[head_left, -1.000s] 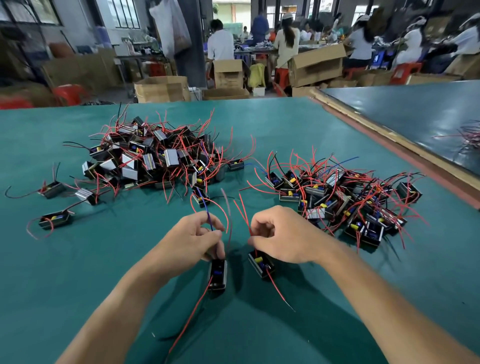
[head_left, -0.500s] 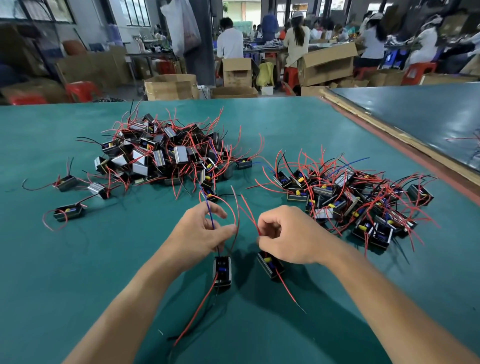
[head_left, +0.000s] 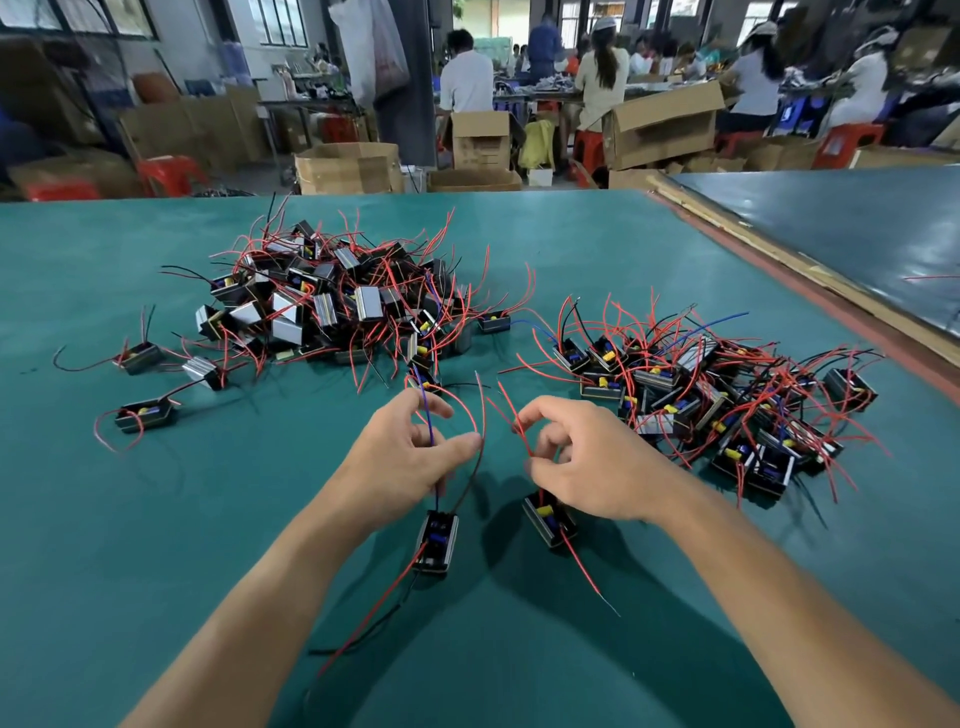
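Note:
Two small black wired modules lie on the green table in front of me. My left hand hovers over the left module and pinches its blue and red wires between thumb and fingers. My right hand is just above the right module, which shows a yellow part, and its fingers curl round that module's red wires. A long red lead trails from each module toward me.
A large heap of the same modules lies at the far left and a second heap at the right. Loose modules sit at the left. A wooden strip edges the table on the right. People and cardboard boxes are beyond.
Both hands have loosened and spread their fingers a little, with the wires now looping up between them. The modules have stayed where they were.

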